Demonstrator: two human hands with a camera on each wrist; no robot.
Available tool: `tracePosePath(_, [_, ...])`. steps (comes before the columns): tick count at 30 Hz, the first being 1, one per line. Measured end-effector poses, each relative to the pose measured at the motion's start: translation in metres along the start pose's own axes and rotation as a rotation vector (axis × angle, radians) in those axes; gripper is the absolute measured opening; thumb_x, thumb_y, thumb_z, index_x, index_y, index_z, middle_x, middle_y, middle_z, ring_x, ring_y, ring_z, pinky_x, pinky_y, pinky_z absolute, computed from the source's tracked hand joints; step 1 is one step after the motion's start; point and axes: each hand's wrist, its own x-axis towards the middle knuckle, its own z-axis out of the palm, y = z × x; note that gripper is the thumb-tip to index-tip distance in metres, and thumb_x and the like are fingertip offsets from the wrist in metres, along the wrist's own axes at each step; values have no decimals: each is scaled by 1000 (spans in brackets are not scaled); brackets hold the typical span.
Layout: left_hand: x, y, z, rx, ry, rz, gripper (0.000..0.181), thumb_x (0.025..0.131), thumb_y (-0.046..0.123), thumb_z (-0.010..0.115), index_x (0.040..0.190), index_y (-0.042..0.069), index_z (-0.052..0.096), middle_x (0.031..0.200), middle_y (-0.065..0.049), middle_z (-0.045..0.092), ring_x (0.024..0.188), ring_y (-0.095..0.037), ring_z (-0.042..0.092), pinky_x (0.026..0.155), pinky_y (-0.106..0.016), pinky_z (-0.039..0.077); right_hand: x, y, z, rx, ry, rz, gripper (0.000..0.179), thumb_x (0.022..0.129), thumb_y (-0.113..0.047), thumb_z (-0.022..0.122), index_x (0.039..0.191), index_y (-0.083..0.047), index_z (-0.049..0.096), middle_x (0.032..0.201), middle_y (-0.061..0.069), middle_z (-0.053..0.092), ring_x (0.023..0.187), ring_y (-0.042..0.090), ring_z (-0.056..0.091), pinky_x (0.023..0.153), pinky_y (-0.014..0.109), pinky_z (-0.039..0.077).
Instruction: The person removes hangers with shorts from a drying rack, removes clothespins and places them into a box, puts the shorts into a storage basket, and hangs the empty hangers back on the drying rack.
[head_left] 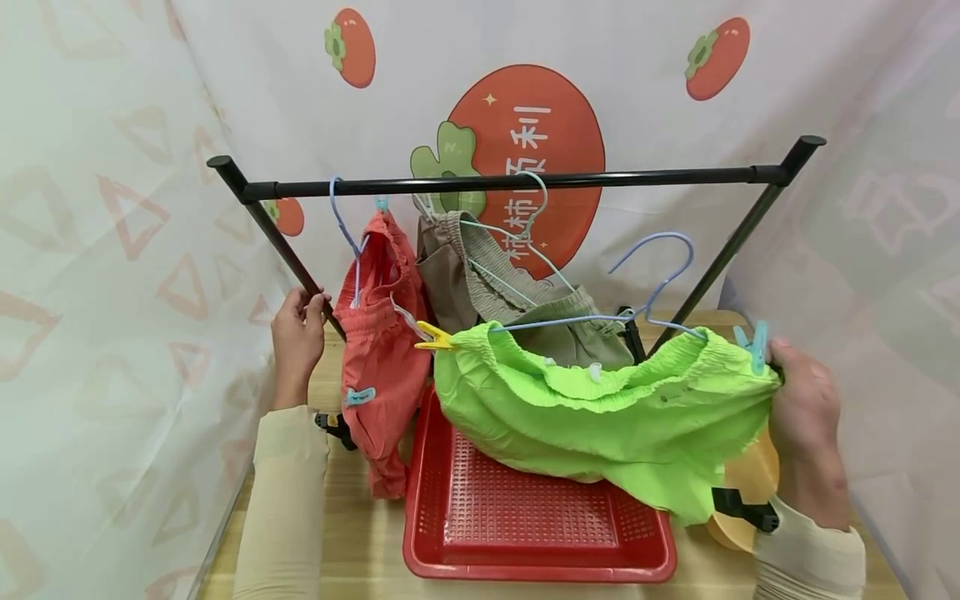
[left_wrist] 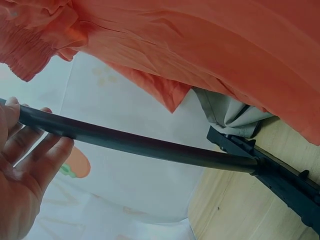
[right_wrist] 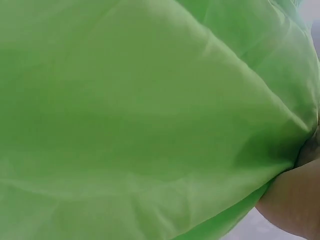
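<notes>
green shorts (head_left: 585, 437), gripped by right hand (head_left: 808, 408); blue hanger (head_left: 664, 234) apart, nearside of rail (head_left: 645, 178); post (head_left: 288, 254) gripped by left hand (head_left: 297, 337).

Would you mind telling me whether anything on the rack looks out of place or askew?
Yes: one light blue clip sits partway down the red garment, below its waistband. That looks odd because the yellow clip grips the green garment at its upper edge. I see no spill or damage.
</notes>
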Motion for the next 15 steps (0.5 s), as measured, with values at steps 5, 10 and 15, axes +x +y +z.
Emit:
tracePosePath(5, [0,2,1,9,3,6,31,109,25,55,121,-1,66,112,-14,73,103,-25,71,80,-15,51,-5,2,10,49,-92,-51,45,108,-20,53,67,-5,64,60,-3,58,56,7,54,61,17,46])
tracePosePath(10, [0,2,0,18,6,-7,31,109,24,55,122,-2,66,112,-13,73,99,-17,70,77,-13,49,-10,4,20,14,-165,-98,45,109,-21,51,68,-4,57,62,-3,54,58,9,51,65,18,43])
tracePosePath(15, [-1,3,-1,5,9,-19,31,109,23,55,123,-3,66,113,-16,72,93,-5,67,75,-13,49,-13,7,27,-78,-330,-145,46,111,-27,45,74,-1,55,68,-2,55,62,10,53,70,21,44])
